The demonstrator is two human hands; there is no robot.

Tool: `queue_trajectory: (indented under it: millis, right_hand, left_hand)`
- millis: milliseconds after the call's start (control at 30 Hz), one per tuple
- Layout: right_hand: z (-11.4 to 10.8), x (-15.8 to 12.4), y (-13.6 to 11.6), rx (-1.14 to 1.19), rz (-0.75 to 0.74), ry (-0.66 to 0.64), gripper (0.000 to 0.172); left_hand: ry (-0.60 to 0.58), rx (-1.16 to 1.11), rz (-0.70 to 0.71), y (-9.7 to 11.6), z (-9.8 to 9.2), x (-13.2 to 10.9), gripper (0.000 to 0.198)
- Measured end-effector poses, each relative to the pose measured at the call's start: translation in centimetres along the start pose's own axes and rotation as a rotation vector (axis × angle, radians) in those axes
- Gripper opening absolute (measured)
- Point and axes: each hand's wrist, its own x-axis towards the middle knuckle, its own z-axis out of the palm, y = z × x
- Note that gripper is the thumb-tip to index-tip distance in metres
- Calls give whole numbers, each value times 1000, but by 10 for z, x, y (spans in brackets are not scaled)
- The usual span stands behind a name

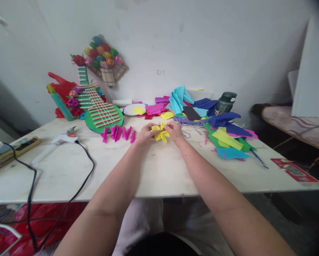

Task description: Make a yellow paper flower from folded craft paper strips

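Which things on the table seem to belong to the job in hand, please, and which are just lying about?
Likely part of the job: yellow paper, held in the left hand and right hand; pink folded pieces; loose coloured sheets; white glue gun.

Seemingly just lying about: dark bottle; black phone-like slab; red card.

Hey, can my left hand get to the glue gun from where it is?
Probably yes, once the left hand lets go of the yellow paper flower: mainly low pink folded papers lie between that hand and the glue gun, and it could likely pass over them.
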Motion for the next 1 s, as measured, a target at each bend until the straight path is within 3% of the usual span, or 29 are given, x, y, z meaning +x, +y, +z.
queue_trajectory:
  millis: [333, 533, 833, 1000]
  right_hand:
    - [3, -1, 3, -36, 38, 3, 15]
    - [5, 2, 10, -91, 42, 43, 11]
    - [-1, 1, 7, -278, -72, 44, 18]
    - [0, 1, 6, -324, -45, 67, 14]
  left_hand:
    - [33, -49, -59, -3, -1, 1, 39]
    - [53, 8, 25, -7, -2, 4, 35]
    - [110, 202, 134, -13, -4, 9, 32]
    - [142, 299, 182, -11, -3, 8, 28]
